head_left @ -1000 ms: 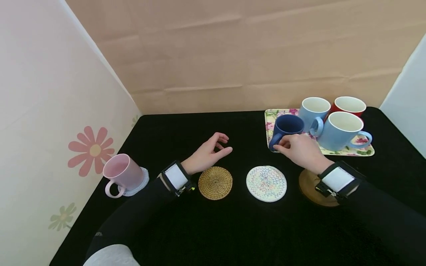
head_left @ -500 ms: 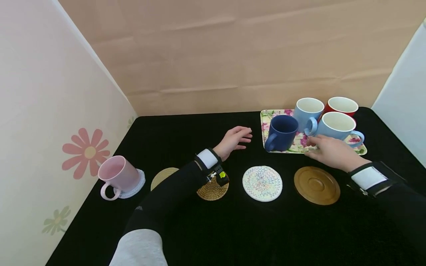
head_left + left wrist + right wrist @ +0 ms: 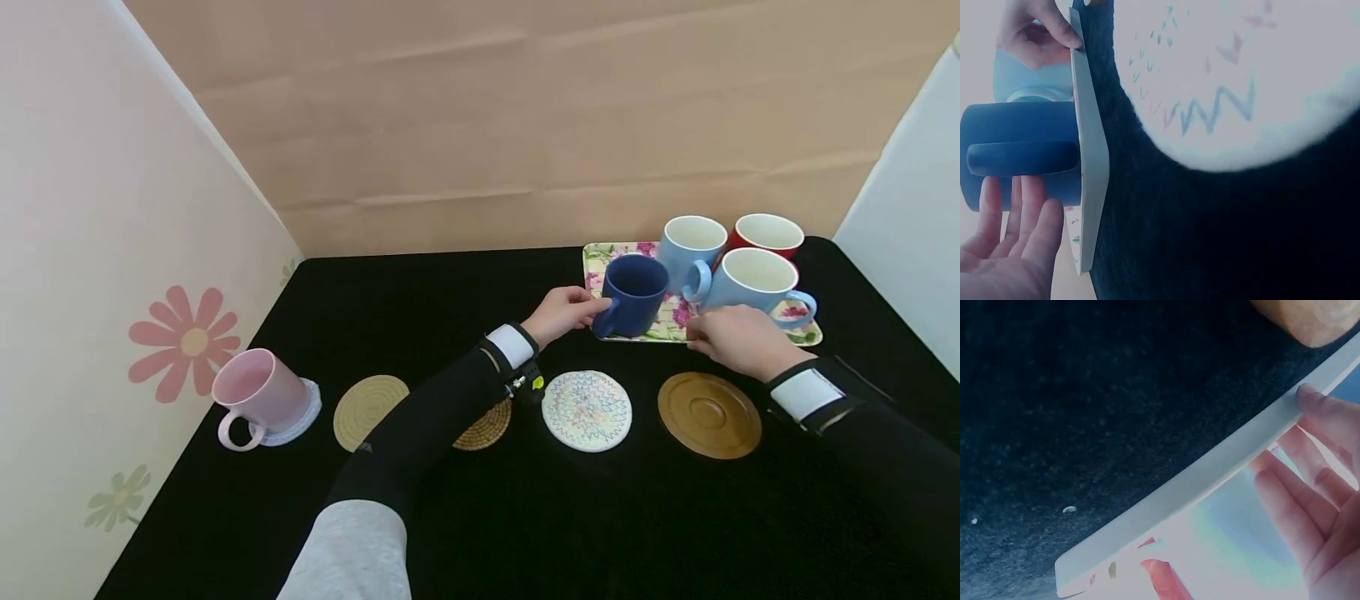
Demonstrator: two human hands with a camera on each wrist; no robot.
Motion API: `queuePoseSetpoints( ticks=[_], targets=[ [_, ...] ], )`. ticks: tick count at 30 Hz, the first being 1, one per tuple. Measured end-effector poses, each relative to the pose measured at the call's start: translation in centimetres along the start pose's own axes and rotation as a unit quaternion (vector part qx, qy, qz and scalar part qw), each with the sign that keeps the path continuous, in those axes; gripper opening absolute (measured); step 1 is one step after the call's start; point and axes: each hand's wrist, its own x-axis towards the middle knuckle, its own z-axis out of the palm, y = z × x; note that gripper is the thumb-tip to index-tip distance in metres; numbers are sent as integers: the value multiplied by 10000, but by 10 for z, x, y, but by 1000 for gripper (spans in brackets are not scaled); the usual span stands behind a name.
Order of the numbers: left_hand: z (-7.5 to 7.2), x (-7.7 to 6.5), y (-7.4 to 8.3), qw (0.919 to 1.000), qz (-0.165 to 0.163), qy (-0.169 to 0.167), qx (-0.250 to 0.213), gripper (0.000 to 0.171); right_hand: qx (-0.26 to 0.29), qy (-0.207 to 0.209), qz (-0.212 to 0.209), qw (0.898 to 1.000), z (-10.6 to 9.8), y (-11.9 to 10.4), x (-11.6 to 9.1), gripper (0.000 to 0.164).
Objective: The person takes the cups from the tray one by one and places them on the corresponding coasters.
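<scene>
My left hand (image 3: 562, 315) reaches the handle of a dark blue mug (image 3: 637, 308) on the floral tray (image 3: 597, 260). In the left wrist view its nearly straight fingers (image 3: 1032, 206) lie against the underside of the mug's handle (image 3: 1022, 157). My right hand (image 3: 738, 337) pinches the tray's front rim. The right wrist view has the thumb on the outer side of the rim (image 3: 1179, 497) and the fingers inside. Behind that hand are a wide light blue mug (image 3: 738, 292), a narrower light blue mug (image 3: 678, 258) and a red mug (image 3: 738, 240), all on the tray.
A pink mug (image 3: 277, 400) stands on a pale coaster (image 3: 309, 417) at far left. Along the black table lie a pale woven coaster (image 3: 367, 404), a brown woven one (image 3: 487, 427) partly under my left arm, a zigzag-patterned white coaster (image 3: 588, 412) and a round wooden coaster (image 3: 708, 417).
My right hand has let go of the dark blue mug's handle and moved right to the tray's rim. The left hand has reached rightward across the table to that handle.
</scene>
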Motion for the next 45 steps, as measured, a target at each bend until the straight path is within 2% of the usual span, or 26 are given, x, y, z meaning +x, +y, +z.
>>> queuePoseSetpoints(
  ticks=[7,12,17,23,28,33,45],
  targets=[
    [5,5,2,9988,-52,-492,23,32,-37,-56,-52,10000,2,-2,6,13],
    [8,9,2,9963,-86,-787,-327,36,-109,-53,-111,9999,2,-2,8,14],
    [8,9,2,9904,-184,-1236,-599,41,-118,-43,-89,9999,2,-4,8,13],
    [7,10,-3,9811,-240,-1589,-1076,42,-143,-50,-134,9998,2,-6,7,15],
    [9,6,-6,9788,-131,-1571,-1311,42,-143,-27,-172,9997,2,-8,8,15],
    [14,0,-6,9818,53,-1357,-1331,42,-131,-4,-114,9998,2,-8,7,15],
    [14,-21,-5,9844,156,-862,-1529,40,-107,-29,-43,9999,2,-10,7,14]
  ],
)
